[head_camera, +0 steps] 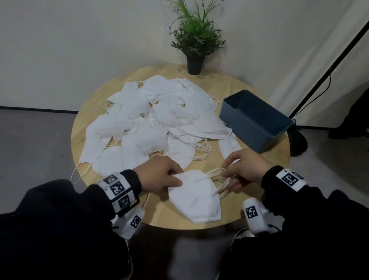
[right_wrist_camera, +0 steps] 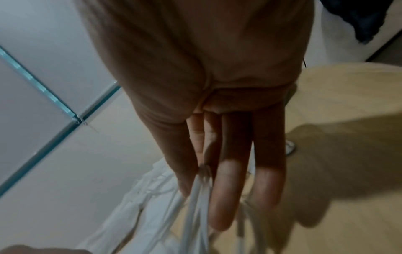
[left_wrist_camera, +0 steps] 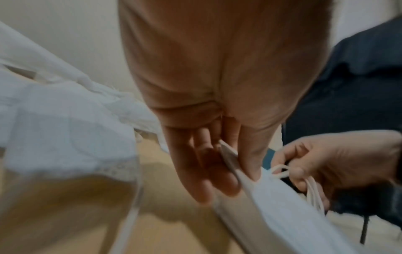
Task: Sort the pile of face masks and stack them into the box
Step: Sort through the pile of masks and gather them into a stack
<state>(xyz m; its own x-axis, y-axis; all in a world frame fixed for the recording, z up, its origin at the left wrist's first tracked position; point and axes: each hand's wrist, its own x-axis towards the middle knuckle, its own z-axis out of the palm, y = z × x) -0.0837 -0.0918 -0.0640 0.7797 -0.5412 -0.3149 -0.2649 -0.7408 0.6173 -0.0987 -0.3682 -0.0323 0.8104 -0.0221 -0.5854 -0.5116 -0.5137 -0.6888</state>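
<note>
A small stack of folded white masks lies at the near edge of the round wooden table. My left hand pinches the stack's left edge, thumb on top; the left wrist view shows the stack gripped between thumb and fingers. My right hand pinches the bundle of ear loops on the stack's right side; the loops run between thumb and forefinger. A loose pile of white masks covers the table's middle. The blue box stands at the right.
A potted green plant stands at the table's far edge. A black stand pole with a round base rises behind the box on the right. Grey floor surrounds the table; my shoes show below its near edge.
</note>
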